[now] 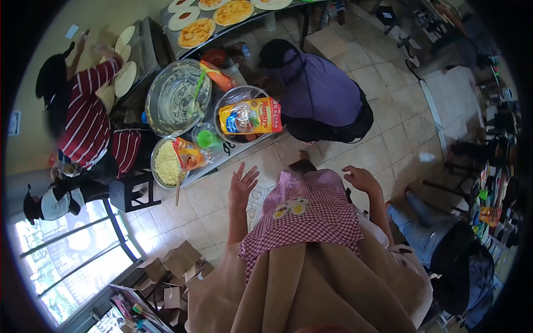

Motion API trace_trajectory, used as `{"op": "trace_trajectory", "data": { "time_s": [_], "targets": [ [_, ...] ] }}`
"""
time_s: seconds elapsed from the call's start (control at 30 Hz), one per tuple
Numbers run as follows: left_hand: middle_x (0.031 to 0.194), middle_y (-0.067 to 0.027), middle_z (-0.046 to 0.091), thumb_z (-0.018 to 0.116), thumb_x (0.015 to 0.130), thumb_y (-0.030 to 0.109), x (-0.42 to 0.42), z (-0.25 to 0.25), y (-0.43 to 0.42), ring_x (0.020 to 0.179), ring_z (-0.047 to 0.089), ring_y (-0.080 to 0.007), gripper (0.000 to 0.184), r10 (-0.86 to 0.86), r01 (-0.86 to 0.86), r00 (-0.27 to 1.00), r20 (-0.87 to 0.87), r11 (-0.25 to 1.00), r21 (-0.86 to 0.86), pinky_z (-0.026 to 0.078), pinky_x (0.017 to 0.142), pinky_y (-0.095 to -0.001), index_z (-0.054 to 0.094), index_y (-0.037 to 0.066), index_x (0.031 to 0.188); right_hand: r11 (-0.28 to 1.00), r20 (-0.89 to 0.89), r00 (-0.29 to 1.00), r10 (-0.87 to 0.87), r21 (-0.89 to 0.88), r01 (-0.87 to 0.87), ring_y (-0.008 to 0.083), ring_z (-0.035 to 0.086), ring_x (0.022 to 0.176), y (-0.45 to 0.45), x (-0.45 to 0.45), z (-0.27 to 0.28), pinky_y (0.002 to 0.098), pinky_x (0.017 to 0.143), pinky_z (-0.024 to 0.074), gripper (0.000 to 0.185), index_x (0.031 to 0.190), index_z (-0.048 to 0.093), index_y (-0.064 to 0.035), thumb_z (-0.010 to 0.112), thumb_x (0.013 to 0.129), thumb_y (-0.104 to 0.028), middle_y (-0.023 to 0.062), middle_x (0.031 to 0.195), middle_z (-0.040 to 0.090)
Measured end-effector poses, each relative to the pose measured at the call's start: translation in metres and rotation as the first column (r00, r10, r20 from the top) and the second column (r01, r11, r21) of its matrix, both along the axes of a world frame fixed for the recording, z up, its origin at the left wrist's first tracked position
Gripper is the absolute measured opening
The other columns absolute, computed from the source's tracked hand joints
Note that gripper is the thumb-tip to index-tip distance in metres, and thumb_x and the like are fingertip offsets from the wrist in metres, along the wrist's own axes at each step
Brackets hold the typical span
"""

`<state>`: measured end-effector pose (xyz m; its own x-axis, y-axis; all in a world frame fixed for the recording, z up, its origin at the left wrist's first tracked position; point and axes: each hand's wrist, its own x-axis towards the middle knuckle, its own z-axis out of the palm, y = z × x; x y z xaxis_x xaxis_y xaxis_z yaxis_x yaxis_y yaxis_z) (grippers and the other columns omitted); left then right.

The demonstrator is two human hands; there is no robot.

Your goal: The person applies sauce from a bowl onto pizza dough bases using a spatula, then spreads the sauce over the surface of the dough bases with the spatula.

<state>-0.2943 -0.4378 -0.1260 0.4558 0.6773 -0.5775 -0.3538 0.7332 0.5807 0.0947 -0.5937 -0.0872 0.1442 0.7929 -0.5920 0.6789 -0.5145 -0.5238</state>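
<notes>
My left hand is raised with fingers apart and holds nothing. My right hand, also raised and bare, has its fingers loosely spread beside my checked apron. Nearest my left hand are a bowl of yellow shreds with a wooden handle sticking out, and an orange pouch leaning there. Behind them stand a green cup and a large metal bowl smeared with white cream, a green-handled spatula inside. A big yellow mayonnaise pouch lies across another bowl.
Topped flat rounds lie on the far table. A person in purple bends beside the bowls; a person in striped clothing works at the left. Cardboard boxes sit lower left, and another person in jeans is at my right.
</notes>
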Motion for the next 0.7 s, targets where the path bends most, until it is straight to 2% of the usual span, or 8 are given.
{"op": "trace_trajectory", "data": {
  "time_s": [0.1, 0.13, 0.23, 0.43, 0.53, 0.7],
  "targets": [
    [0.131, -0.0148, 0.048, 0.023, 0.096, 0.045, 0.029, -0.004, -0.012, 0.120, 0.045, -0.0258, 0.053, -0.147, 0.144, 0.988, -0.048, 0.988, -0.056, 0.028, 0.102, -0.0379, 0.025, 0.015, 0.141, 0.994, -0.036, 0.994, -0.104, -0.020, 0.104, 0.0313, 0.063, 0.086, -0.023, 0.008, 0.009, 0.0380, 0.075, 0.0475, 0.034, 0.112, 0.056, -0.0081, 0.053, 0.085, -0.028, 0.0175, 0.094, 0.065],
    [0.129, -0.0139, 0.050, 0.023, 0.097, 0.042, 0.040, -0.001, -0.016, 0.118, 0.047, -0.0255, 0.051, -0.170, 0.160, 0.981, -0.091, 0.981, -0.106, 0.030, 0.101, -0.0373, 0.028, 0.015, 0.140, 0.993, -0.035, 0.993, -0.116, -0.011, 0.116, 0.0323, 0.062, 0.086, -0.029, 0.013, 0.007, 0.0389, 0.074, 0.0474, 0.034, 0.111, 0.057, -0.0078, 0.052, 0.085, -0.030, 0.0182, 0.093, 0.065],
    [0.127, -0.0142, 0.051, 0.024, 0.097, 0.039, 0.064, -0.005, -0.033, 0.117, 0.049, -0.0256, 0.049, -0.182, 0.173, 0.977, -0.112, 0.981, -0.083, 0.032, 0.099, -0.0375, 0.030, 0.015, 0.139, 0.993, -0.066, 0.991, -0.118, 0.006, 0.118, 0.0334, 0.062, 0.084, -0.038, 0.031, 0.013, 0.0400, 0.073, 0.0472, 0.035, 0.110, 0.057, -0.0077, 0.052, 0.085, -0.031, 0.0190, 0.091, 0.064],
    [0.127, -0.0147, 0.051, 0.031, 0.095, 0.038, 0.117, -0.017, -0.068, 0.118, 0.047, -0.0249, 0.048, 0.001, -0.017, 0.989, -0.149, 0.994, -0.108, 0.032, 0.099, -0.0365, 0.033, 0.016, 0.137, 0.994, -0.045, 0.997, -0.059, 0.084, 0.063, 0.0335, 0.062, 0.080, -0.057, 0.112, 0.008, 0.0407, 0.071, 0.0471, 0.034, 0.112, 0.056, -0.0100, 0.053, 0.084, -0.029, 0.0184, 0.084, 0.064],
    [0.125, -0.0153, 0.052, 0.030, 0.095, 0.034, 0.150, -0.024, -0.086, 0.114, 0.051, -0.0255, 0.046, 0.075, -0.096, 0.986, -0.152, 0.986, -0.133, 0.037, 0.096, -0.0350, 0.036, 0.014, 0.136, 0.994, -0.011, 0.997, -0.070, 0.087, 0.071, 0.0336, 0.062, 0.080, -0.068, 0.157, 0.009, 0.0411, 0.071, 0.0471, 0.033, 0.112, 0.056, -0.0108, 0.054, 0.084, -0.027, 0.0179, 0.083, 0.064],
    [0.124, -0.0162, 0.053, 0.032, 0.094, 0.033, 0.193, -0.027, -0.107, 0.113, 0.052, -0.0256, 0.047, 0.075, -0.092, 0.990, -0.122, 0.986, -0.142, 0.038, 0.095, -0.0354, 0.035, 0.012, 0.136, 0.998, 0.091, 0.995, -0.029, 0.064, 0.024, 0.0333, 0.062, 0.080, -0.077, 0.210, 0.000, 0.0418, 0.070, 0.0472, 0.032, 0.111, 0.056, -0.0106, 0.055, 0.082, -0.026, 0.0174, 0.082, 0.064]
  ]
}}
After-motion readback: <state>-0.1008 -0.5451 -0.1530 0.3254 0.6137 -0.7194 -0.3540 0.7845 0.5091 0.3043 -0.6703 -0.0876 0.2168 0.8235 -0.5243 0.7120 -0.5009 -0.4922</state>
